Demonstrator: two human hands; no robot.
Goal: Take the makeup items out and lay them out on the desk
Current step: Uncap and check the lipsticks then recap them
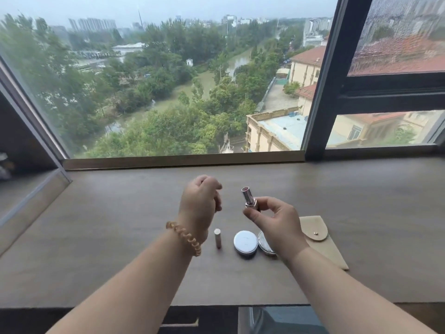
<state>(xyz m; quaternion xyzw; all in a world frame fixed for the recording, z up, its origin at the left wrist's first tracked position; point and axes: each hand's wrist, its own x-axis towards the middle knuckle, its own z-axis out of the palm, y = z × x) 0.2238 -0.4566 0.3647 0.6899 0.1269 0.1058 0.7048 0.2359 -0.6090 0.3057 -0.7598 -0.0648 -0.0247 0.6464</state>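
The right hand [277, 227] pinches the uncapped lipstick [248, 197] by its base, upright above the desk [120, 237]; the left hand [199, 201] is curled, contents indiscernible. Nearer stand a small cylinder [218, 238], a white compact [245, 242] and a second compact [263, 242], with the pouch [315, 235] at right. Advisable: recap, then set it beside this row, not touching.

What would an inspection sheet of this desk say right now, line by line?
Surface: brown wooden desk below a window.
Job's things: uncapped lipstick held in the air; small tube standing upright, white round compact and a second compact, partly hidden, on the desk; beige pouch lying flat.
Clutter: nothing seen.
Hands: right hand pinches the lipstick; left hand raised, fingers curled, contents unclear.
Cables: nothing seen.
Surroundings: window looking onto trees and rooftops.
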